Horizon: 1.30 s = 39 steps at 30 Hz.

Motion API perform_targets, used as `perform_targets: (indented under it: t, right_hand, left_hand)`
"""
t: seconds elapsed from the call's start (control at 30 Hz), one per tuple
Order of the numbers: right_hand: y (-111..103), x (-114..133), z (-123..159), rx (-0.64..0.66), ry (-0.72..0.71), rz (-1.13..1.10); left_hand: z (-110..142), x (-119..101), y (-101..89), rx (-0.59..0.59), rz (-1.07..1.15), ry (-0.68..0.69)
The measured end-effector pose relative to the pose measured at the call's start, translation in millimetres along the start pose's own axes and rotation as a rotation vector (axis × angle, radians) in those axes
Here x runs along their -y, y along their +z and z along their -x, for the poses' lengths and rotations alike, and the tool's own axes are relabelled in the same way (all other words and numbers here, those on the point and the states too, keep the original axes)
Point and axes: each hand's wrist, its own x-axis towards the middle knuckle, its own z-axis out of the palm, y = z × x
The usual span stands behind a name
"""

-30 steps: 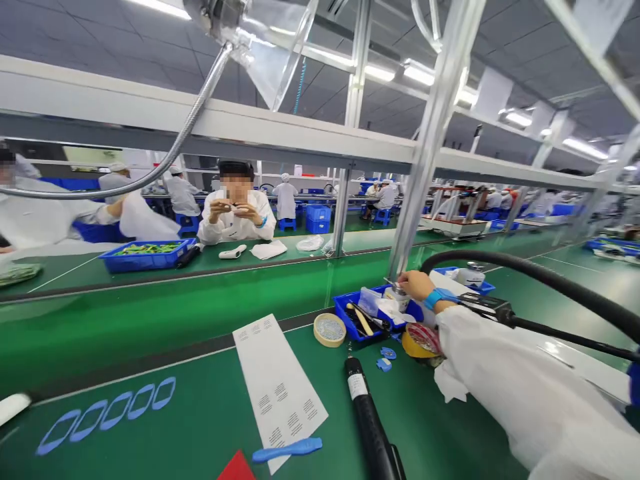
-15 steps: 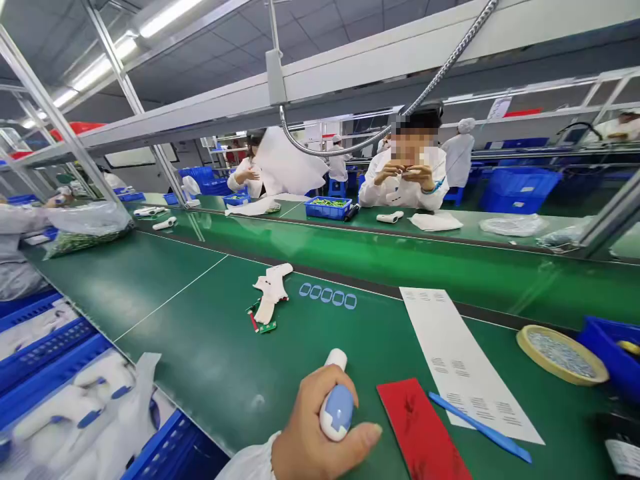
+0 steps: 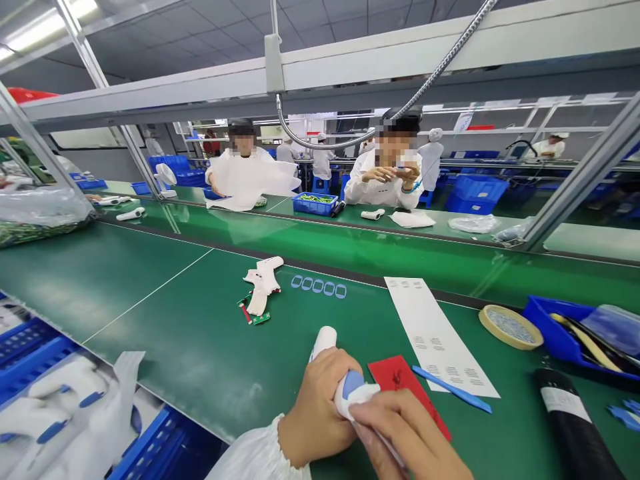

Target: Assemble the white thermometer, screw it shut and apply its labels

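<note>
My left hand (image 3: 317, 407) is closed around a white gun-shaped thermometer (image 3: 325, 340) with a blue patch on its near end. My right hand (image 3: 410, 427) is pinched against that end, its fingers on a soft white piece that looks like a cloth (image 3: 369, 392). Part of the thermometer is hidden by both hands. Beside them lie a red card (image 3: 400, 377), a blue pry stick (image 3: 457, 392) and a printed white sheet (image 3: 423, 313). Ahead rests an opened white thermometer shell (image 3: 265, 280) with a small green circuit board (image 3: 261, 319) by it.
Several blue rings (image 3: 318, 286) lie in a row on the green table. To the right are a round yellowish dish (image 3: 510, 327), a blue tool bin (image 3: 550, 327) and a black cylinder (image 3: 575, 427). Lower left, a blue crate (image 3: 150, 447) holds white thermometers. Co-workers sit opposite.
My right hand has entered from below and reached the thermometer's near end. My left hand has turned around the thermometer. The view has shifted to the right.
</note>
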Motion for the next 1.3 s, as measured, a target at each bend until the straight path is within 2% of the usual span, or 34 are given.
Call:
perform_targets:
  t: [0.1,0.23,0.4,0.47,0.63,0.7,0.8,1.13,1.3]
  right_hand:
    - [3.6,-2.9,-2.9,0.018,0.011,-0.04]
    - [5.9,-2.1,-2.6,0.03,0.044,-0.069]
    - [11.4,-5.6,-1.3,-0.066,0.118,-0.076]
    - [10.8,-7.1,2.2,-0.067,0.158,-0.08]
    - [3.5,0.3,7.8,-0.111,0.168,-0.047]
    - [3.0,3.5,4.4,-0.085,0.178,-0.081]
    - [6.9,3.1,-2.4,-0.038,0.143,-0.152]
    - [14.5,0.8,-1.6,-0.082,0.142,-0.142]
    - [14.9,-0.9,-0.2,-0.056,0.129,-0.144]
  left_hand:
    - [0.9,2.5,1.3,-0.016,-0.051,0.055]
    - [0.9,2.5,1.2,-0.021,-0.027,0.058]
    - [0.2,0.4,-1.7,-0.025,0.019,0.027]
    - [-0.7,-0.2,-3.5,-0.054,0.073,-0.003]
    - [-2.1,-0.1,-4.1,-0.031,0.096,-0.027]
    - [-1.0,1.2,-2.7,-0.037,0.101,-0.016]
    - [1.1,3.7,-0.7,-0.03,0.064,0.001]
    - [-1.1,5.1,0.9,0.0,-0.02,0.026]
    - [-1.7,4.7,0.3,-0.022,-0.019,0.045]
